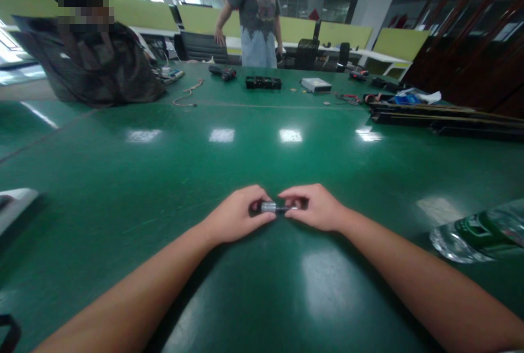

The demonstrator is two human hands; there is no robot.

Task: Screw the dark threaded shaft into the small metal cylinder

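a: in the head view, what do our hands have hold of?

b: our left hand [240, 214] is closed round a small silver-and-dark cylinder [268, 208], thumb along its near side, forefinger over its far side.

a: and our right hand [321, 208]?

b: it curls about the thin shaft [280, 209] at the cylinder's right end, thumb close to it, forefinger arched away. we cannot tell whether it pinches the shaft or only surrounds it.

a: where do we have the cylinder?

b: over the green desk [245, 162], well short of the far edge and about midway between left and right. we cannot tell whether it touches the surface.

a: what lies to our right?

b: a clear, green-labelled bottle [477, 235], on its side. farther off, towards the far right corner, we see long black strips [450, 119].

a: and along the far edge?

b: from left to right, a pale cable [190, 90], a dark power tool [223, 73], a black block [263, 83] and a pale flat box [316, 85], all apart.

a: who faces us beyond that edge?

b: a person [260, 6] in a dark t-shirt, standing beside a black chair [202, 46].
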